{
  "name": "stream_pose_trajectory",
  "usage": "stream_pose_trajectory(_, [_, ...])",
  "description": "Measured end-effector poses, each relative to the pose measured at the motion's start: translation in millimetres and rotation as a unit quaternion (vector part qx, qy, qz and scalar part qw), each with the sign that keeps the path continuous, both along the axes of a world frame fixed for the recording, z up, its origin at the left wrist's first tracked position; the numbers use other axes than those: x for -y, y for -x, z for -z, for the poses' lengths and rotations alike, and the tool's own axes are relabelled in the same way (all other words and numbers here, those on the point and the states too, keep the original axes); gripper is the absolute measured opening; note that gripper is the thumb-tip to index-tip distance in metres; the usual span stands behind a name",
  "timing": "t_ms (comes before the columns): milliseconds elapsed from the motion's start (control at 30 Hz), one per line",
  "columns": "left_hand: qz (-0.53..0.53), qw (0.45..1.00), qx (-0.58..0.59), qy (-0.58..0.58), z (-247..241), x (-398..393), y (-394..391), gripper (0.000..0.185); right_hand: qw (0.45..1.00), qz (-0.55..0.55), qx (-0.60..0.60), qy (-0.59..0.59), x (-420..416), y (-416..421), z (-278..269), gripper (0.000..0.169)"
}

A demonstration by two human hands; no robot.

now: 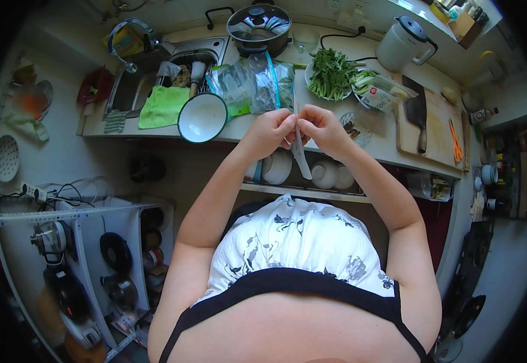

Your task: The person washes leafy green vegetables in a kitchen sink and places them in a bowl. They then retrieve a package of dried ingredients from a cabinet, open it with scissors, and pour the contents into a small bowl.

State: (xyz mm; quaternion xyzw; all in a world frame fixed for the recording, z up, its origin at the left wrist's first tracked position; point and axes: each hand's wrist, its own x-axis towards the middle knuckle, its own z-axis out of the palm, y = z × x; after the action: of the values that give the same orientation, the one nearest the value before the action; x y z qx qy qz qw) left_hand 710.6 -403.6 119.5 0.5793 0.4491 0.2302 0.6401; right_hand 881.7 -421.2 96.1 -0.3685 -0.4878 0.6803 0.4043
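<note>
My left hand (271, 130) and my right hand (321, 128) meet fingertip to fingertip over the counter's front edge. Both pinch a thin, pale strip (300, 156), perhaps folded plastic, which hangs down between them and also sticks up above the fingers. Just beyond my left hand lie clear plastic bags (261, 81) with blue edges. A white enamel bowl (202, 118) with a dark rim is to the left of them. Past my right hand, a plate of leafy greens (331, 75) stands beside a bowl of cut green vegetables (367, 81) with a clear package (383, 97) on it.
A cleaver (415, 106) and orange-handled scissors (456, 141) lie on a wooden cutting board (438, 118) at right. An electric kettle (404, 45) and a lidded pot (259, 27) stand at the back. At left are a sink (132, 86) and a green cloth (163, 106). An open drawer below holds bowls (278, 168).
</note>
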Motion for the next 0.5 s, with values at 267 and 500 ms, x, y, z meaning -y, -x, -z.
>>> stream_pose_trajectory(267, [0.000, 0.994, -0.099, 0.036, 19.4, -17.4, -12.9, 0.024, 0.996, 0.005, 0.081, -0.025, -10.6, -6.5, 35.5, 0.014])
stream_pose_trajectory(500, [-0.078, 0.993, -0.087, 0.034, 49.2, -29.7, -20.8, 0.021, 0.995, 0.025, 0.091, 0.037, -20.8, -7.8, 41.8, 0.011])
